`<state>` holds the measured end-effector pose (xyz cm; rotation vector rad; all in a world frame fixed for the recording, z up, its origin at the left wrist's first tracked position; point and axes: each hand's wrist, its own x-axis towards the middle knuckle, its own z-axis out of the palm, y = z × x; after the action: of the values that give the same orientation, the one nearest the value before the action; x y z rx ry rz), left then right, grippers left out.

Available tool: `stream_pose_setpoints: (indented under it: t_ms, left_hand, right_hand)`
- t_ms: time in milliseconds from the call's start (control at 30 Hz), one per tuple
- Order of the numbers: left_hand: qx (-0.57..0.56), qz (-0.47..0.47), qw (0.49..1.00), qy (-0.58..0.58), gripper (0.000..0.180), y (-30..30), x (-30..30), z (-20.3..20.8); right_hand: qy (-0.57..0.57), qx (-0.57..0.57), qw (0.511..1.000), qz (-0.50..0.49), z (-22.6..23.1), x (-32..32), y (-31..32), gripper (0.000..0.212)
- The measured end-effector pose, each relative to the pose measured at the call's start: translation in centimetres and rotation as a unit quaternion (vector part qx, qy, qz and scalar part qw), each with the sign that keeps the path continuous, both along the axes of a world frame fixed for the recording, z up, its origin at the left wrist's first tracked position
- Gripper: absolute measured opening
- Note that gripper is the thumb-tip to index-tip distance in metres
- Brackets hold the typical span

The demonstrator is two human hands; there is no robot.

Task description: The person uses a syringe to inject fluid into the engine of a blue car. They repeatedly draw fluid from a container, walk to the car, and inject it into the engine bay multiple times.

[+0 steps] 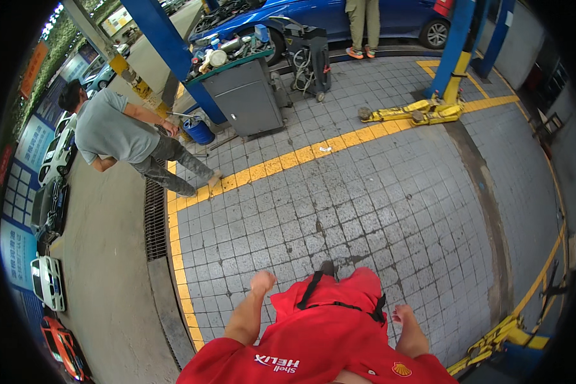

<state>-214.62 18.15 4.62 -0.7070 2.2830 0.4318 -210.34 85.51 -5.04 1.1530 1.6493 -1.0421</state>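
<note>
My left hand [262, 281] hangs out in front of my left hip, its fingers curled into a loose fist, and I see nothing in it. Beside my right hip, my right hand [401, 313] is also loosely closed, with nothing showing in its fingers. Neither touches anything but air. Between them are my red work trousers [339, 291] with a dark belt strap, below a red shirt [326, 342]. One dark shoe [328, 267] shows ahead on the grey tiled floor [358, 211].
A grey tool cabinet [248, 102] piled with parts stands ahead left, beside a dark wheeled machine [307, 57]. A blue bucket [198, 130] and a person in grey [125, 128] are left. Yellow lift arms [416, 114] lie low ahead right; a blue car [397, 22] is beyond.
</note>
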Motion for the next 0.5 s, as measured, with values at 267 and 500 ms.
stream_pose_setpoints:
  t_ms: [267, 500]
  left_hand:
    - [-0.02, 0.011, 0.986, 0.163, 0.037, 2.1, -36.1, 4.2]
    - [0.0, 0.028, 0.996, 0.08, 0.041, 3.1, -43.5, 3.6]
  right_hand:
    - [-0.032, -0.049, 0.984, -0.17, -2.8, -15.4, -0.5, 0.021]
    - [0.289, -0.061, 0.797, 0.527, -6.9, -46.6, -2.5, 0.03]
